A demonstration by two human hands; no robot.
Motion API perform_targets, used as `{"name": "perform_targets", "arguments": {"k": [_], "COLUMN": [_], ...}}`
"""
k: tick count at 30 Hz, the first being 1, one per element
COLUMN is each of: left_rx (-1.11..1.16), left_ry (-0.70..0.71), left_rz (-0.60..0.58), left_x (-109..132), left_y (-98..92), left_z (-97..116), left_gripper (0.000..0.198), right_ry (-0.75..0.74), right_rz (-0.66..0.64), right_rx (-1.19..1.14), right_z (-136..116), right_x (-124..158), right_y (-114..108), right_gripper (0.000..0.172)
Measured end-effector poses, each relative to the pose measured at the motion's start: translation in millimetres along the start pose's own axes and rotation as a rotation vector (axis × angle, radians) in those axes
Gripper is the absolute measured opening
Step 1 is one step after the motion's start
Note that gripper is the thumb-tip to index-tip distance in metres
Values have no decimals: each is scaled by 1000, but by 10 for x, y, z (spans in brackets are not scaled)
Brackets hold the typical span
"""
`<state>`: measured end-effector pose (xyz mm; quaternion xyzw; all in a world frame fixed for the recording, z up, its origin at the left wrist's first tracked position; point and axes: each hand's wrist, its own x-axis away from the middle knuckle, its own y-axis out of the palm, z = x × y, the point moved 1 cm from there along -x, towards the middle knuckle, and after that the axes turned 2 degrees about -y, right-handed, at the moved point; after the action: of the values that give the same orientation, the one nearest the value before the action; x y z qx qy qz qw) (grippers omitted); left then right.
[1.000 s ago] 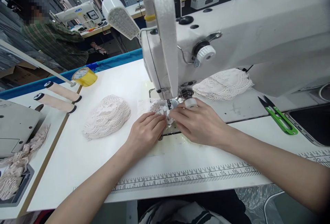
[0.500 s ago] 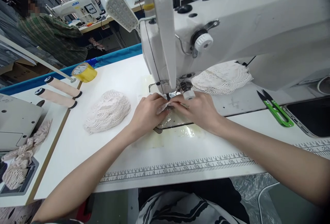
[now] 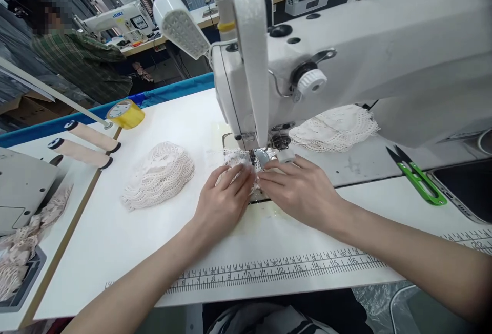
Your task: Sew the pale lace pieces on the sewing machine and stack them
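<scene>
A white lace piece lies on the needle plate under the presser foot of a white sewing machine. My left hand is at its left, fingers closed together and pressing on the lace, tips close to the foot. From the right, my right hand holds the lace edge with its fingertips just beside the foot. Both thumbs are mostly hidden. A heap of lace pieces rests left of my left hand. More stacked lace lies behind my right hand, under the machine arm.
Green-handled thread snips and a dark phone lie at the right. Yellow tape and two thread cones are at the left. A printed ruler runs along the front edge. A person in a checked shirt sits behind.
My hands have shifted slightly toward me in the view and lowered onto the lace. The left fingers, earlier curled around a raised fold, now stretch over the lace. The whole view has tilted slightly upward.
</scene>
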<state>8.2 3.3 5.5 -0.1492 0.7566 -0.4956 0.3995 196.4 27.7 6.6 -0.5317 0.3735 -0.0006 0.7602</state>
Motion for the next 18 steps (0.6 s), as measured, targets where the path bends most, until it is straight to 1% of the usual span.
{"name": "perform_targets", "arguments": {"k": [5,18], "left_rx": [87,86], "left_ry": [-32,-70], "left_rz": [-34,-29], "left_x": [33,18], "left_y": [23,65], "left_z": [-27,-46], "left_gripper": [34,30], "right_ry": [16,39], "right_rz": [-28,-50], "right_rx": [-2,-33], "right_z": [-8,19], "right_x": [-7,5], "right_y": [-4,37], "right_gripper": [24,25]}}
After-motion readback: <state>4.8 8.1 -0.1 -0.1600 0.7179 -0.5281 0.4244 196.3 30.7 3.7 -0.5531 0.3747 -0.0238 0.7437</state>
